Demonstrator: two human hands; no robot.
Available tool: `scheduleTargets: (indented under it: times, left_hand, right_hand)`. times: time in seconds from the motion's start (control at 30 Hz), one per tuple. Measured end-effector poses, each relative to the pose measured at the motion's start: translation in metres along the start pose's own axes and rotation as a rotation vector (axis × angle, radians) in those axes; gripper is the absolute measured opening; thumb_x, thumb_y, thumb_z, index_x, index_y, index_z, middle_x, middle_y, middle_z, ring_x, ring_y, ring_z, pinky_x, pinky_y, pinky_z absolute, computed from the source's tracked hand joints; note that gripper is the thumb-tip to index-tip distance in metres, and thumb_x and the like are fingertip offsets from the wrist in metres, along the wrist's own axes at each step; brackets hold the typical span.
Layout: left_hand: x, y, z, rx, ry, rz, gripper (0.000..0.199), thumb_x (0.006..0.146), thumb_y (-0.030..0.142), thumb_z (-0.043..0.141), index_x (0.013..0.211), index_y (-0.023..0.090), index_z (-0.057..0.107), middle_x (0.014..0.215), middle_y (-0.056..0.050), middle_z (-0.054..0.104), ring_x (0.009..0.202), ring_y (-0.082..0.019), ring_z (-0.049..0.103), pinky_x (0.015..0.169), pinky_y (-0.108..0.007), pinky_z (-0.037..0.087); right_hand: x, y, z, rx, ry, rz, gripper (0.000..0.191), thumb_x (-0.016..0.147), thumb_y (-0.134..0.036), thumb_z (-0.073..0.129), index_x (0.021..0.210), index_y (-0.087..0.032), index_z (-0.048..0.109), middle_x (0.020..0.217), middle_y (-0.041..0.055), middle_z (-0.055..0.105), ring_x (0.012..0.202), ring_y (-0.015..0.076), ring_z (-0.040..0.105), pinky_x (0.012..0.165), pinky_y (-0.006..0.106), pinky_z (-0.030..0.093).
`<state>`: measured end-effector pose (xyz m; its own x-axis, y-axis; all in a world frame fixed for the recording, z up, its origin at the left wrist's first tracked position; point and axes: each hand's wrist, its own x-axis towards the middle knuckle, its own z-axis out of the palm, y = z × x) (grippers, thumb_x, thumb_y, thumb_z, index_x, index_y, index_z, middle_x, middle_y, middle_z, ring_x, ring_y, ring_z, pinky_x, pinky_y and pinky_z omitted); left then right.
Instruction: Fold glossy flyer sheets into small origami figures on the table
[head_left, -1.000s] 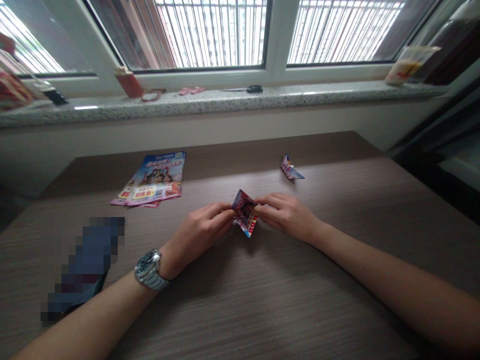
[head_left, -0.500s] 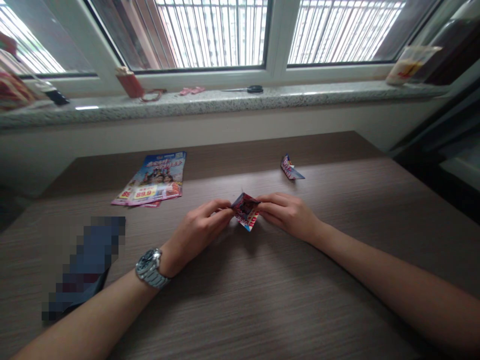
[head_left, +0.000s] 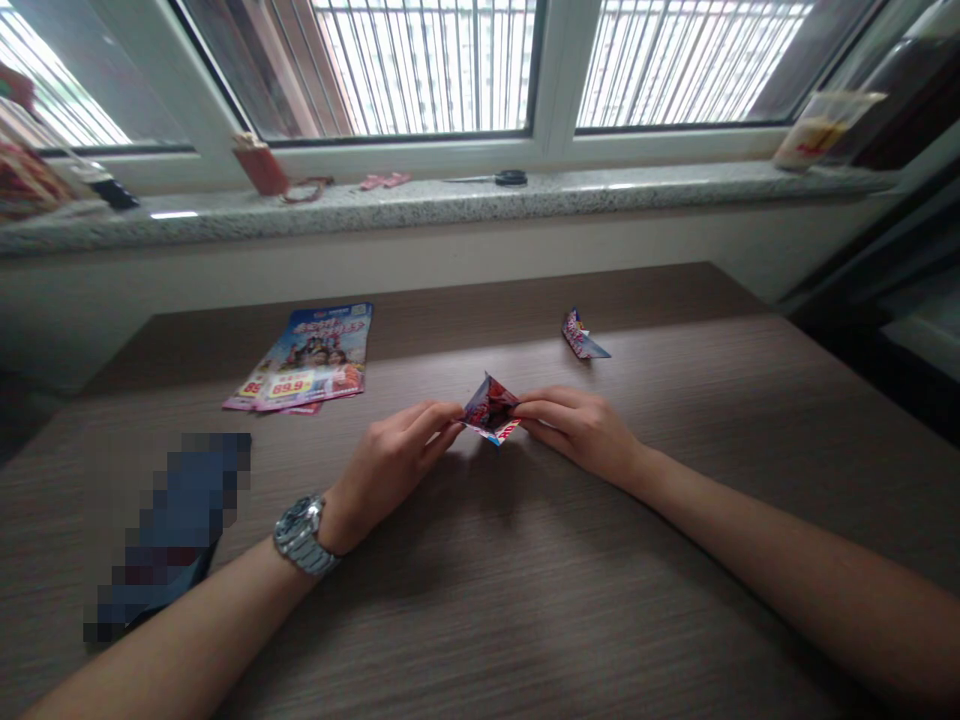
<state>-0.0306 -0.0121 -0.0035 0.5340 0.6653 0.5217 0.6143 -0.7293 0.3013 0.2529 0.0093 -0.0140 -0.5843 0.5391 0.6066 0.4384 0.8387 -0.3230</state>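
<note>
A folded paper (head_left: 491,408), printed in red, white and blue, was held open in a pointed, hollow shape near the middle of the table (head_left: 525,600), its shadow falling on the wood below. The left hand (head_left: 394,455), a silver wristwatch (head_left: 304,535) at its wrist, had its grip closed on the left corner, thumb and fingers pinched together. The right hand (head_left: 581,425) had its grip closed on the opposite corner, fingers extended toward the left hand.

Beyond the right hand, a second folded paper (head_left: 583,340) rested near the table's far edge, a flap spread toward the right. A stack of printed leaflets (head_left: 311,360) lay toward the far left corner, sheets overlapping unevenly. Nearer the left edge, beside the left forearm, sat a dark blue item (head_left: 176,520), obscured by pixelation.

Past the far edge, a speckled stone windowsill (head_left: 637,195) carried a red case (head_left: 261,168), small pink items (head_left: 385,181), dark-handled scissors (head_left: 510,178) and, at the right, a clear plastic container (head_left: 821,130). Vertical railings (head_left: 442,65) stood outside the window (head_left: 555,70).
</note>
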Motion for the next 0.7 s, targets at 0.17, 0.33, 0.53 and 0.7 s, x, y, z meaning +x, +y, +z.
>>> scheduleTargets:
  times: [0.17,0.33,0.53,0.7]
  left_hand:
    - [-0.0011,0.0012,0.0007,-0.026,0.018,-0.020,0.015,0.102,0.023,0.062,0.116,0.020,0.060,0.102,-0.004,0.074,0.084,-0.015,0.073,0.076,-0.024,0.056]
    - [0.0000,0.0026,0.0010,-0.038,0.043,-0.049,0.013,0.101,0.023,0.063,0.114,0.021,0.061,0.100,-0.003,0.075,0.082,-0.014,0.073,0.075,-0.024,0.056]
    - [0.0032,0.0048,0.0010,-0.074,0.067,-0.078,0.013,0.099,0.021,0.065,0.112,0.020,0.061,0.096,-0.001,0.074,0.081,-0.013,0.073,0.075,-0.023,0.056]
    - [0.0046,0.0054,0.0011,-0.099,0.068,-0.096,0.014,0.099,0.019,0.065,0.113,0.020,0.061,0.098,-0.001,0.073,0.084,-0.013,0.072,0.078,-0.023,0.057]
  right_hand:
    - [-0.0001,-0.0006,0.0012,0.003,0.020,0.024,0.013,0.102,-0.022,0.059,0.111,-0.018,0.067,0.107,0.0097,0.078,0.093,0.0206,0.075,0.083,0.032,0.060]
    - [-0.0007,-0.0006,0.0022,0.036,0.033,0.091,0.013,0.104,-0.028,0.058,0.110,-0.020,0.065,0.100,0.0071,0.078,0.080,0.0174,0.074,0.072,0.028,0.058]
    - [-0.0012,0.0000,0.0030,0.042,0.043,0.148,0.015,0.104,-0.032,0.058,0.103,-0.019,0.066,0.092,0.0049,0.077,0.069,0.0143,0.070,0.067,0.026,0.054]
    - [-0.0016,-0.0006,0.0041,0.081,0.060,0.190,0.012,0.102,-0.031,0.061,0.103,-0.019,0.066,0.090,0.0034,0.076,0.068,0.0132,0.070,0.066,0.025,0.054]
